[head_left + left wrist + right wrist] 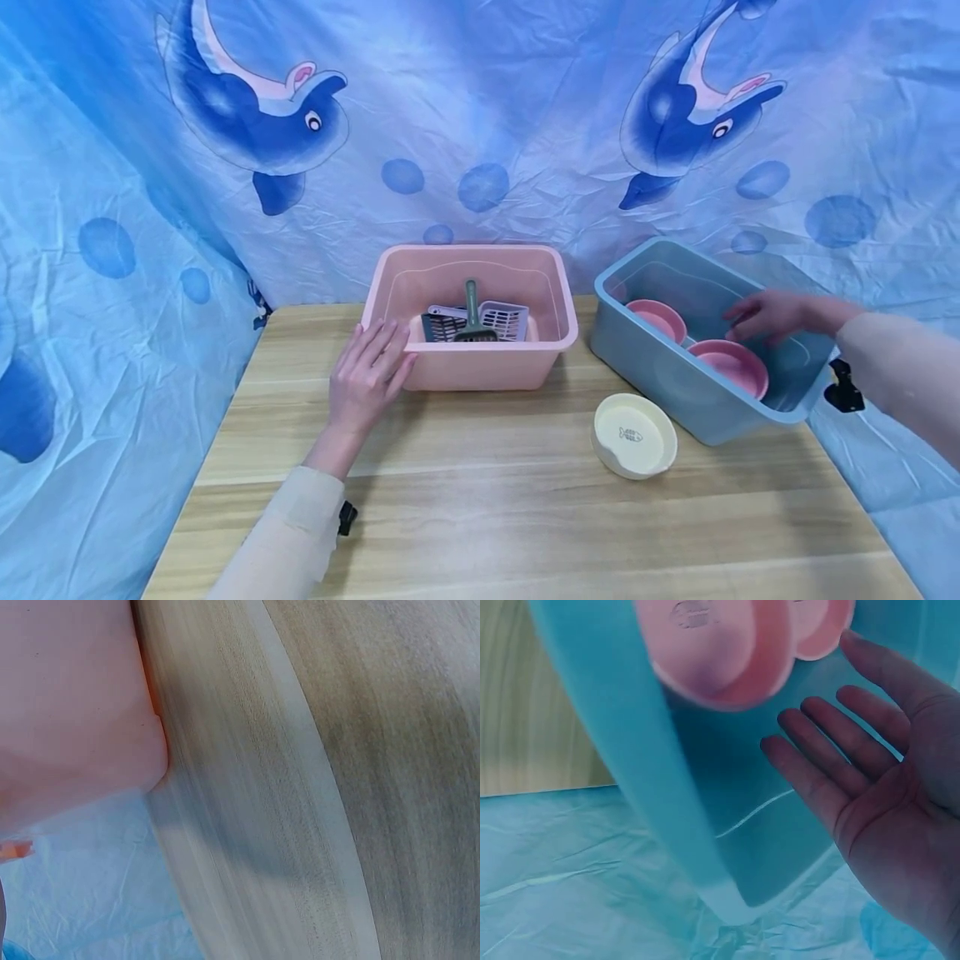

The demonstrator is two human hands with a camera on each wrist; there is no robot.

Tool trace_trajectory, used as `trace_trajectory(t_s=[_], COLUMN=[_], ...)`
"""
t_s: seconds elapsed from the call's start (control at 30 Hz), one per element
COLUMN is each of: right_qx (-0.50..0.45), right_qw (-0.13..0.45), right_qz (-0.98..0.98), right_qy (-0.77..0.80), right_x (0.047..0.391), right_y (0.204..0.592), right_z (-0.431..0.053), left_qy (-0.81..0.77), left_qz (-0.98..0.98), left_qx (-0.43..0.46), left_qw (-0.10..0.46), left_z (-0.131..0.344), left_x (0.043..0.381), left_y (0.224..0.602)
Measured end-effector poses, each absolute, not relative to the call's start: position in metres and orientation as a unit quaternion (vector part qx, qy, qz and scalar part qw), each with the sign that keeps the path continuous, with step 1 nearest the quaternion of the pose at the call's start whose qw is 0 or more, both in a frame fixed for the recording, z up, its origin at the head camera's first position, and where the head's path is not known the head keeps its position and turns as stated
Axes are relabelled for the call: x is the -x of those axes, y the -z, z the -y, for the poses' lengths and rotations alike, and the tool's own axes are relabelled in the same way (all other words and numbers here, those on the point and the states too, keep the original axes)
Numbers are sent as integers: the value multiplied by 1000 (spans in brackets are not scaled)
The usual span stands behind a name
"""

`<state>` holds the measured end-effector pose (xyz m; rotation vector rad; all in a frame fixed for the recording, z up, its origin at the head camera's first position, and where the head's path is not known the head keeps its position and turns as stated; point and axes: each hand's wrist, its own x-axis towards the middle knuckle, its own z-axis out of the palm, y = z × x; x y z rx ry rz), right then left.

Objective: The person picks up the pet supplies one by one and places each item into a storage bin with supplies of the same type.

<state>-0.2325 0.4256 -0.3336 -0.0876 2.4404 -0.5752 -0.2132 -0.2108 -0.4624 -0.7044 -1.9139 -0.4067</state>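
Note:
My left hand (366,375) rests on the front left corner of a pink plastic bin (480,371), its fingers extended over the rim. Inside that bin lie several slotted litter scoops, a dark green one (472,312) on top with its handle upward. On the right, my right hand (768,317) reaches into a blue-grey bin (652,358), fingers spread and holding nothing. Two pink bowls (731,365) sit in this bin, close by the fingertips. In the right wrist view the palm (892,817) shows, the thumb tip right at the rim of the farther pink bowl (821,630).
A cream bowl (634,437) with a fish-bone print stands on the wooden table (480,500), in front of the blue-grey bin. Behind and at the sides hangs a blue cloth (480,108) with dolphins. The blue-grey bin stands at an angle near the table's right edge.

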Motion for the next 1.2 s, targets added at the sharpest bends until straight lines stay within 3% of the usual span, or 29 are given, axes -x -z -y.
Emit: trace_trajectory(t_s=[0.23,0.43,0.67,0.87,1.0,1.2], right_qx=[64,100,137,194,234,220], right_qw=[252,145,63,14,5,33], right_qz=[-938,-962,-969,-945,-921,-894], right_qy=[228,208,196,263,311,389], right_x=[237,234,210,180,160,131], right_y=[310,283,258,263,279,309], right_z=[-409,-378,-334,-304,-291,-273], left_qy=[168,174,171,172,174,176], left_qz=[801,799,791,793,793,791], left_qx=[285,290,300,295,291,294], left_qw=[499,497,505,505,507,507], left_z=[215,216,211,209,209,207], left_x=[213,216,221,220,219,220], left_y=[464,462,460,462,462,462])
